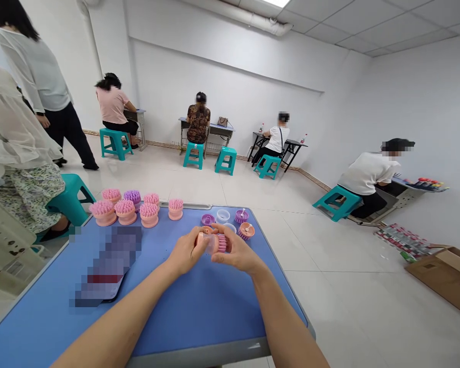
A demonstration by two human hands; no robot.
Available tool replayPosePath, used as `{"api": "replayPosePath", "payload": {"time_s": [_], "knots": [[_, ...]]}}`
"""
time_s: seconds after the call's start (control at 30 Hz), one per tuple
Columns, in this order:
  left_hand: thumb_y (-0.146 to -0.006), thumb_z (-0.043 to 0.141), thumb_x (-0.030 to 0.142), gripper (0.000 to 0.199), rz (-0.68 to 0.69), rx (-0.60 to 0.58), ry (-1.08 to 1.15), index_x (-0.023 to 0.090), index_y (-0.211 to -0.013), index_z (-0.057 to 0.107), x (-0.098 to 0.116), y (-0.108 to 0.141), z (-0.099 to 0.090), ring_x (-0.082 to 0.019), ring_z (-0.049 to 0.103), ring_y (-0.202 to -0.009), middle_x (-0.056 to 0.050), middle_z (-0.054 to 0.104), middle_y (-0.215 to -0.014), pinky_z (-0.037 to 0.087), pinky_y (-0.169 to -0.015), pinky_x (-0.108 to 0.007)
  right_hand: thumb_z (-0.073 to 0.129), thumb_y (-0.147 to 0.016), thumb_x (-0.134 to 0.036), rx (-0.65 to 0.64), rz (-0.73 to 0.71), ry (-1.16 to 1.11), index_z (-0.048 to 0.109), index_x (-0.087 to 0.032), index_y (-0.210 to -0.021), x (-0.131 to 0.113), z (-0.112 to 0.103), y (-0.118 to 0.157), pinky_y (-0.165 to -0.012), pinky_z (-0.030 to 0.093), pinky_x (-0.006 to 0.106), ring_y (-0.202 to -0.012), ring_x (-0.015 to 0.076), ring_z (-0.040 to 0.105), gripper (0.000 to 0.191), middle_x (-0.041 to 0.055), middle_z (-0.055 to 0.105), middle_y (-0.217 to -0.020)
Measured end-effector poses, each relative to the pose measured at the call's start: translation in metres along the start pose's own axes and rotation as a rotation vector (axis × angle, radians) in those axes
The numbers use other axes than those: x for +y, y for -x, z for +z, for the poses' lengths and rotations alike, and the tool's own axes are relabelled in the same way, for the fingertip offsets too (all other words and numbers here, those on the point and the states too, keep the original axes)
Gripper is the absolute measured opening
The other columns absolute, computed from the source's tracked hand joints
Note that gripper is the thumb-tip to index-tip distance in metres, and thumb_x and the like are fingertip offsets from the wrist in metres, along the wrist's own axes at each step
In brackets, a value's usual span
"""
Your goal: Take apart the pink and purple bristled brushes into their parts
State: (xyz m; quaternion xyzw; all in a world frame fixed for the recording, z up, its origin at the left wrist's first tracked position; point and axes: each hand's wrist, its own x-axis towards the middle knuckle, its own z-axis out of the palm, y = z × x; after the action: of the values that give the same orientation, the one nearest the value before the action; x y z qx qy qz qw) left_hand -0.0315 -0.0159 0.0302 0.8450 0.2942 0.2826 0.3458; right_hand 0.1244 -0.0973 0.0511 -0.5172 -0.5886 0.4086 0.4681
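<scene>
Over the blue table (199, 312) my two hands hold one round scrub brush (214, 243) between them, lying on its side. My left hand (189, 250) is closed round its orange end. On the bristle side, my right hand (235, 252) grips the head with pink bristles. A clear middle section shows between the hands. Just beyond my fingers lie clear rings (223, 215), a purple cap (207, 220), a purple bristle head (241, 216) and an orange bristle head (247, 230), both heads with bristles down and a white stem up.
Several whole scrub brushes (149, 215), mostly pink, stand along the far left edge. A phone-like dark slab (111, 266), pixelated, lies on the left. People sit on teal stools (117, 143) at other tables; two people are close on my left. A cardboard box (444, 276) stands on the right floor.
</scene>
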Motion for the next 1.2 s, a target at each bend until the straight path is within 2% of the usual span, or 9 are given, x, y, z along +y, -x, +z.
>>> {"api": "replayPosePath", "payload": {"time_s": [0.2, 0.27, 0.4, 0.5, 0.6, 0.8, 0.93, 1.1, 1.2], "knots": [[-0.086, 0.030, 0.047, 0.040, 0.017, 0.027, 0.045, 0.019, -0.102, 0.054, 0.003, 0.001, -0.001, -0.017, 0.057, -0.069, -0.002, 0.062, -0.083, 0.041, -0.062, -0.027, 0.052, -0.080, -0.049, -0.066, 0.152, -0.083, 0.054, -0.020, -0.110, 0.000, -0.002, -0.001, -0.067, 0.050, 0.030, -0.075, 0.0134, 0.058, 0.041, 0.0022, 0.058, -0.086], [-0.086, 0.029, 0.046, 0.040, 0.003, 0.023, 0.043, 0.019, -0.101, 0.055, 0.004, 0.001, -0.001, -0.016, 0.056, -0.068, -0.002, 0.062, -0.082, 0.040, -0.061, -0.027, 0.064, -0.074, -0.040, -0.062, 0.080, -0.093, 0.054, -0.022, -0.109, 0.001, -0.003, 0.000, -0.071, 0.050, 0.030, -0.081, 0.0137, 0.057, 0.041, 0.0025, 0.057, -0.094], [-0.086, 0.029, 0.045, 0.039, -0.024, 0.022, 0.054, 0.019, -0.100, 0.055, 0.004, 0.000, -0.001, -0.016, 0.055, -0.066, -0.001, 0.062, -0.080, 0.040, -0.060, -0.027, 0.076, -0.063, -0.032, -0.047, 0.039, -0.124, 0.046, -0.029, -0.120, 0.001, -0.005, 0.000, -0.077, 0.049, 0.030, -0.097, 0.0170, 0.054, 0.065, 0.0032, 0.047, -0.119], [-0.086, 0.029, 0.046, 0.039, -0.029, 0.025, 0.076, 0.019, -0.100, 0.055, 0.003, 0.000, -0.001, -0.016, 0.055, -0.067, -0.001, 0.062, -0.080, 0.040, -0.061, -0.026, 0.061, -0.076, -0.043, -0.071, 0.134, -0.091, 0.048, -0.026, -0.119, 0.001, -0.004, 0.000, -0.072, 0.050, 0.032, -0.087, 0.0159, 0.057, 0.049, 0.0037, 0.055, -0.105], [-0.085, 0.029, 0.048, 0.041, -0.048, 0.022, 0.090, 0.019, -0.097, 0.056, 0.004, -0.001, -0.001, -0.016, 0.054, -0.066, -0.001, 0.061, -0.077, 0.040, -0.061, -0.026, 0.058, -0.078, -0.040, -0.062, 0.099, -0.013, 0.052, -0.022, -0.114, 0.000, -0.003, 0.000, -0.072, 0.050, 0.032, -0.084, 0.0162, 0.057, 0.040, 0.0036, 0.057, -0.096], [-0.081, 0.033, 0.056, 0.044, -0.335, -0.092, 0.338, 0.019, -0.078, 0.057, 0.011, -0.004, -0.001, -0.014, 0.045, -0.047, 0.002, 0.053, -0.057, 0.034, -0.047, -0.025, 0.060, -0.067, -0.010, -0.003, -0.164, 0.408, 0.047, -0.027, -0.119, -0.006, 0.000, 0.004, -0.094, 0.040, 0.038, -0.108, 0.0207, 0.047, 0.057, 0.0041, 0.050, -0.115], [-0.077, 0.037, 0.063, 0.050, -0.468, -0.201, 0.557, 0.020, -0.059, 0.055, 0.011, -0.004, -0.002, -0.012, 0.037, -0.037, 0.002, 0.050, -0.046, 0.024, -0.040, -0.024, 0.053, -0.065, -0.003, -0.003, -0.220, 0.539, 0.041, -0.028, -0.127, -0.010, 0.007, 0.006, -0.096, 0.039, 0.038, -0.113, 0.0205, 0.043, 0.067, 0.0060, 0.044, -0.120], [-0.072, 0.041, 0.065, 0.054, -0.608, -0.116, 0.664, 0.017, -0.052, 0.053, -0.001, -0.008, -0.007, -0.009, 0.032, -0.033, 0.001, 0.047, -0.039, 0.019, -0.038, -0.022, 0.048, -0.065, 0.000, 0.064, -0.269, 0.624, 0.043, -0.030, -0.126, -0.011, 0.006, 0.008, -0.095, 0.039, 0.038, -0.111, 0.0202, 0.044, 0.067, 0.0050, 0.049, -0.106], [-0.072, 0.039, 0.066, 0.052, -0.633, -0.012, 0.716, 0.017, -0.057, 0.050, -0.009, -0.012, -0.011, -0.007, 0.032, -0.036, 0.003, 0.048, -0.046, 0.023, -0.040, -0.019, 0.055, -0.067, -0.009, 0.256, -0.237, 0.614, 0.049, -0.027, -0.118, -0.010, -0.003, 0.009, -0.094, 0.040, 0.039, -0.109, 0.0217, 0.046, 0.055, 0.0064, 0.046, -0.113]]}}
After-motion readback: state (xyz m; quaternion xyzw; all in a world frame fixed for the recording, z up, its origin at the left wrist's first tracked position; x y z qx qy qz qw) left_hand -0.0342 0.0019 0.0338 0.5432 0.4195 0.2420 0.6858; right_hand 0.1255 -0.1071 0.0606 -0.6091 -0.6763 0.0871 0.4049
